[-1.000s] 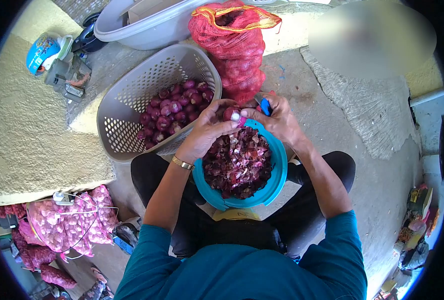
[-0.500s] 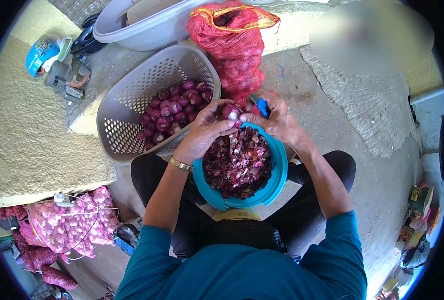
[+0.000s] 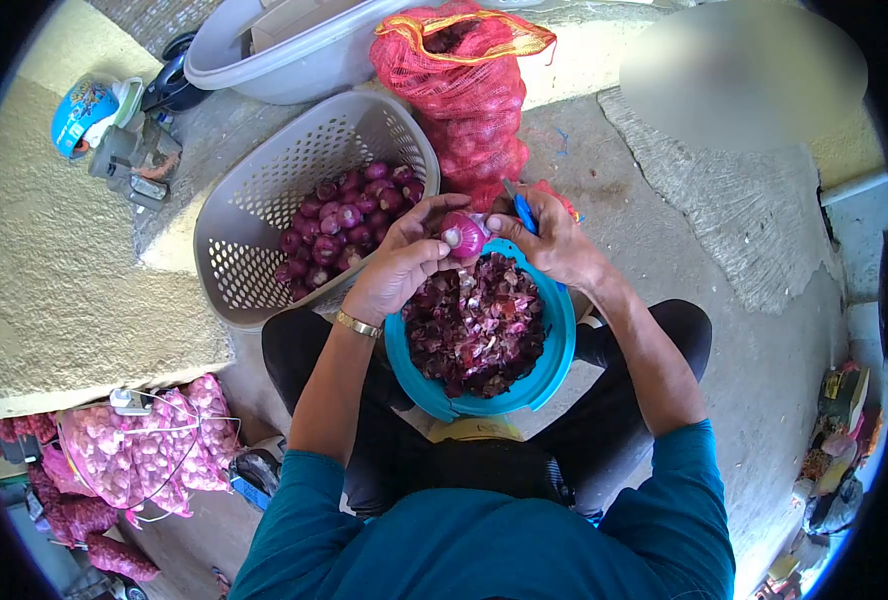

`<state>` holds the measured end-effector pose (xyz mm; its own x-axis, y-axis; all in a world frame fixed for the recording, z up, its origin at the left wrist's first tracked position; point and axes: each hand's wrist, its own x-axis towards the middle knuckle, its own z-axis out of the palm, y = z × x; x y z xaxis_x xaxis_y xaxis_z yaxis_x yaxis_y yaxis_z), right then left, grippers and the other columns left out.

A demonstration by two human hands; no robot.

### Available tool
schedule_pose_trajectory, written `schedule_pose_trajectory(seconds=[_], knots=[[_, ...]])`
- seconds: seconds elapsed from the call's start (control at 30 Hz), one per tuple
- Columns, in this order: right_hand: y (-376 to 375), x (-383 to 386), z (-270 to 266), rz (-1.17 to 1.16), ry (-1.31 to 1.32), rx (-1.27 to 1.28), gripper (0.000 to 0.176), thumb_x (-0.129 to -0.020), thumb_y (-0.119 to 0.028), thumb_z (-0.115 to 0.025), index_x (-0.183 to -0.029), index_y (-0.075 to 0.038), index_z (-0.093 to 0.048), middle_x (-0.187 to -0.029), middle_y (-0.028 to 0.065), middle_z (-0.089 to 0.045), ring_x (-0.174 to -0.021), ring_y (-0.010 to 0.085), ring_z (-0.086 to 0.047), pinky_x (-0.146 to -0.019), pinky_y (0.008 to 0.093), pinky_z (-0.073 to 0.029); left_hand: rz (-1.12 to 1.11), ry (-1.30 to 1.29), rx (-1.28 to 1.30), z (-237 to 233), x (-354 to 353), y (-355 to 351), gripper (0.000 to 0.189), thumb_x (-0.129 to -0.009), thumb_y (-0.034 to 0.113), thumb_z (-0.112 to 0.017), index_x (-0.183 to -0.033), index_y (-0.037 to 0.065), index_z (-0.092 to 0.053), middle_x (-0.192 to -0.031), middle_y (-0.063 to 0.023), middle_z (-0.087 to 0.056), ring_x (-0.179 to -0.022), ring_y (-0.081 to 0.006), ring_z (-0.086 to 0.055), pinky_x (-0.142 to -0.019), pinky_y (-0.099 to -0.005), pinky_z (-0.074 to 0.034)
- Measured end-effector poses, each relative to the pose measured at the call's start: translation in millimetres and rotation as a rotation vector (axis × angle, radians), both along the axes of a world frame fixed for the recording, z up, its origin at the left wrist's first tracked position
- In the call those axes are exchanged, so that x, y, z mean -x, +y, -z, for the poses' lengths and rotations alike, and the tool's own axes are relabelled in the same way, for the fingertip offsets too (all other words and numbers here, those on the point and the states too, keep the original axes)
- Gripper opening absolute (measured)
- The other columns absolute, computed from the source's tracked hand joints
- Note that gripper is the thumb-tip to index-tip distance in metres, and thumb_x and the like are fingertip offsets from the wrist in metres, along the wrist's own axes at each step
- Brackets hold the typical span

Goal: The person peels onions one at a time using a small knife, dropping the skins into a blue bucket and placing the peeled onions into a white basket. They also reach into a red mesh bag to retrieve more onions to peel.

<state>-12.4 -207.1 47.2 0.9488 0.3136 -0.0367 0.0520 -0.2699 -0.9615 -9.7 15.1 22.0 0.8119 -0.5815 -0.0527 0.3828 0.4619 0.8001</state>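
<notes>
My left hand is closed round a red onion with a glossy purple side facing up. Beside it, my right hand grips a small knife with a blue handle, its short blade pointing up and away; thumb and fingertips meet at the onion's right side, by a pale bit of skin. Both hands are over the far rim of a turquoise basin, which holds a heap of dark onion skins. To the left, a grey perforated basket contains several purple onions.
A red mesh sack of onions stands beyond the basin, beside the basket. Behind are a large grey tub and a blurred area. Pink net bags of bulbs lie at lower left. Assorted goods line the right edge.
The onion has been turned in my left hand and shows more of its smooth purple side. My right hand has shifted slightly, with the knife now more visible above its fingers.
</notes>
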Motion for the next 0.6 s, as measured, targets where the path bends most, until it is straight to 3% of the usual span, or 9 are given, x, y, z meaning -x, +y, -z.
schedule_pose_trajectory(seconds=[0.13, 0.2, 0.27, 0.33, 0.4, 0.5, 0.6], knots=[[2, 1, 2, 0.031, -0.109, 0.012, 0.022, -0.094, -0.019, -0.067, -0.093, 0.001, -0.057, -0.072, 0.0017, -0.048, -0.071, 0.0103, -0.045, -0.062, 0.0315, -0.041, -0.012, 0.158, 0.07, 3, 4, -9, 0.055, -0.087, 0.006, -0.067, -0.136, 0.003, -0.043, -0.12, -0.0088, -0.057, -0.11, -0.0181, -0.06, -0.096, -0.0414, -0.054], [3, 2, 1, 0.045, -0.174, 0.079, 0.023, -0.093, -0.018, -0.067, -0.094, 0.002, -0.057, -0.072, 0.0038, -0.049, -0.071, 0.0113, -0.046, -0.063, 0.0328, -0.042, -0.071, 0.05, -0.15, 14, 5, -14, 0.054, -0.088, 0.006, -0.067, -0.136, 0.003, -0.044, -0.126, -0.0088, -0.055, -0.118, -0.0186, -0.056, -0.1, -0.0418, -0.051], [2, 1, 4, 0.006, -0.2, 0.111, 0.024, -0.093, -0.018, -0.067, -0.096, 0.003, -0.057, -0.071, 0.0068, -0.048, -0.071, 0.013, -0.047, -0.064, 0.0349, -0.043, -0.087, 0.063, -0.153, 17, 2, -14, 0.056, -0.086, 0.005, -0.071, -0.135, 0.003, -0.044, -0.121, -0.0075, -0.056, -0.114, -0.0171, -0.057, -0.099, -0.0391, -0.051], [0, 0, 6, 0.051, -0.155, 0.071, 0.023, -0.093, -0.018, -0.067, -0.096, 0.003, -0.057, -0.071, 0.0066, -0.049, -0.07, 0.0127, -0.046, -0.063, 0.0346, -0.042, -0.103, 0.075, -0.156, 15, 0, -13, 0.058, -0.083, 0.004, -0.074, -0.133, 0.004, -0.045, -0.115, -0.0062, -0.058, -0.11, -0.0156, -0.058, -0.097, -0.0364, -0.052], [-3, -1, 2, 0.094, -0.11, 0.03, 0.022, -0.093, -0.017, -0.067, -0.097, 0.002, -0.057, -0.071, 0.0063, -0.049, -0.069, 0.0125, -0.046, -0.063, 0.0343, -0.042, -0.174, -0.139, -0.236, 10, -1, -9, 0.055, -0.083, 0.004, -0.074, -0.131, 0.003, -0.048, -0.116, -0.0058, -0.059, -0.111, -0.0147, -0.058, -0.097, -0.0306, -0.049], [-9, 1, -10, 0.1, -0.094, 0.151, 0.021, -0.093, -0.016, -0.066, -0.096, 0.003, -0.057, -0.071, 0.0057, -0.049, -0.068, 0.012, -0.045, -0.061, 0.0334, -0.041, -0.244, -0.213, -0.253, 4, -1, -9, 0.05, -0.084, 0.003, -0.072, -0.129, 0.002, -0.05, -0.12, -0.0069, -0.059, -0.112, -0.0147, -0.058, -0.095, -0.0272, -0.048], [-10, 0, -9, 0.108, -0.075, 0.111, 0.021, -0.093, -0.016, -0.066, -0.096, 0.003, -0.057, -0.071, 0.0038, -0.049, -0.067, 0.0111, -0.044, -0.06, 0.0325, -0.039, -0.151, -0.143, -0.189, 7, -3, -3, 0.048, -0.084, 0.001, -0.069, -0.128, 0.001, -0.051, -0.126, -0.009, -0.057, -0.115, -0.0169, -0.057, -0.099, -0.0325, -0.049]])
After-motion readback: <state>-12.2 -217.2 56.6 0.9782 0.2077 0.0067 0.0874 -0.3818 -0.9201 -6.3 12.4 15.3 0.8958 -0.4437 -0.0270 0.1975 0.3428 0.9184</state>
